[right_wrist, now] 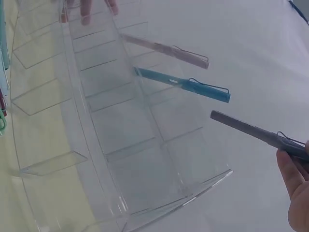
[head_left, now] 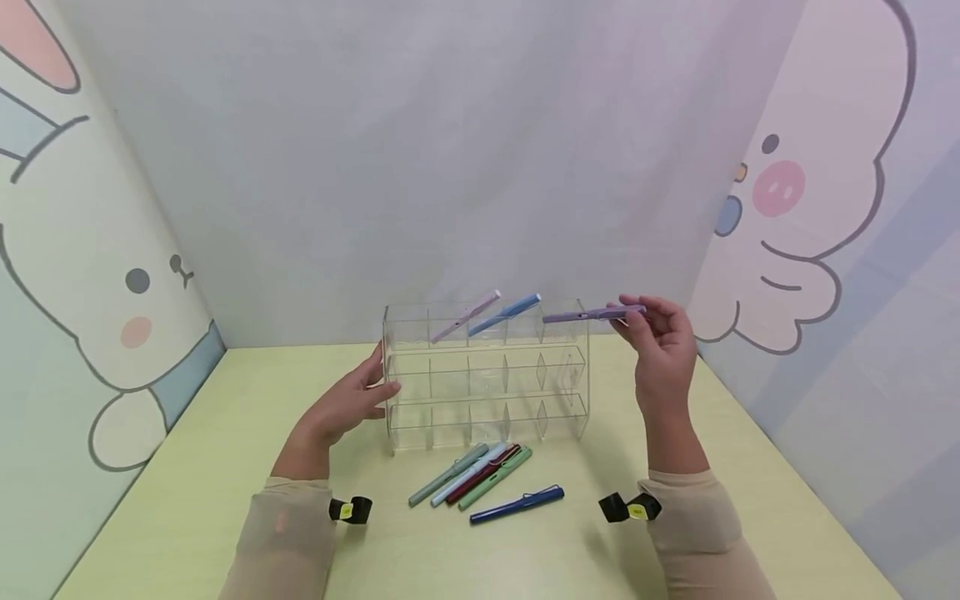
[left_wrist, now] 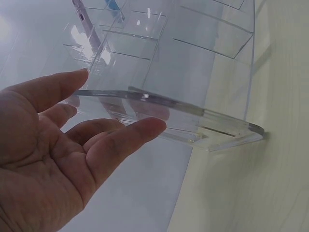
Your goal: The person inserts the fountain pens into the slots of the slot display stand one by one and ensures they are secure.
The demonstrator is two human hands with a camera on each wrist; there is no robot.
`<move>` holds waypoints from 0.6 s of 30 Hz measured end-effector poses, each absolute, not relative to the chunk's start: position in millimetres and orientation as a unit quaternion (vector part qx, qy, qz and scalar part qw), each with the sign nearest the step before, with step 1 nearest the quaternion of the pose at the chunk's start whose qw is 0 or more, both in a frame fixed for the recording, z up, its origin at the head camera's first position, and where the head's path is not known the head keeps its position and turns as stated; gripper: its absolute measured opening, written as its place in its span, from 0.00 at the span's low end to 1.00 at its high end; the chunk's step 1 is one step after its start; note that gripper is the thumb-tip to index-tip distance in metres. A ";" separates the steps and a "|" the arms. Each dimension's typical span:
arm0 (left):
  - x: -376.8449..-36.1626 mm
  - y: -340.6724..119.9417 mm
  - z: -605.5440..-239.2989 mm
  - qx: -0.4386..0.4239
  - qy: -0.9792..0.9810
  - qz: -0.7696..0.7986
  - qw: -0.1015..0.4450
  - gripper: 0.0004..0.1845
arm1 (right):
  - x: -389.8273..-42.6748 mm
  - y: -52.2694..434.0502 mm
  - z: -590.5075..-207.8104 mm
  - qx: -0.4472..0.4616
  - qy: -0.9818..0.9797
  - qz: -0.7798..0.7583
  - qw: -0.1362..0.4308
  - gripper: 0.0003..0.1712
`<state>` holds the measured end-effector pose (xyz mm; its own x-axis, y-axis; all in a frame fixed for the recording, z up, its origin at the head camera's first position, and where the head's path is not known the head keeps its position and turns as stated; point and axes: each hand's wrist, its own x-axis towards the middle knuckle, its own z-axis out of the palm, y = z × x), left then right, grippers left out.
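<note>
A clear acrylic rack (head_left: 487, 400) with three tiers of compartments stands on the table. My left hand (head_left: 352, 400) touches its left side panel, thumb at the front and fingers along the outside, as the left wrist view shows. My right hand (head_left: 663, 350) pinches a purple pen (head_left: 585, 315) by its capped end, held nearly level beside the rack's top right. In the top tier lean a pale pink-lilac pen (head_left: 467, 317) and a light blue pen (head_left: 505, 314). The right wrist view shows the held pen (right_wrist: 256, 133) apart from both.
In front of the rack lie a grey-green pen (head_left: 448, 475), a pale blue pen (head_left: 468, 475), a dark red pen (head_left: 482, 475) and a green pen (head_left: 495, 479), side by side. A dark blue pen (head_left: 516, 506) lies nearer. Behind hangs a grey curtain (head_left: 420, 167).
</note>
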<state>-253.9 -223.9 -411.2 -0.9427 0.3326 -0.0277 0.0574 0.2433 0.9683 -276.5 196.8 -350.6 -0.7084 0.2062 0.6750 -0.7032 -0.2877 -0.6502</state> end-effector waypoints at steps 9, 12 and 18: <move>-242.1 -218.1 -393.9 0.121 0.779 0.602 0.125 0.43 | -283.9 188.4 -358.3 0.234 -0.515 0.761 0.318 0.18; -238.7 -216.2 -388.7 0.121 0.779 0.601 0.127 0.43 | -285.6 187.4 -360.2 0.226 -0.541 0.747 0.314 0.18; -236.9 -215.3 -387.2 0.115 0.781 0.601 0.125 0.43 | -281.2 179.8 -357.1 0.214 -0.599 0.713 0.295 0.17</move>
<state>-236.9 -215.3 -387.2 -0.9424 0.3297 -0.0567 0.0292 0.2500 0.9678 -281.2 179.8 -357.1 -0.7339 0.1648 0.6590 -0.6775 -0.1077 -0.7276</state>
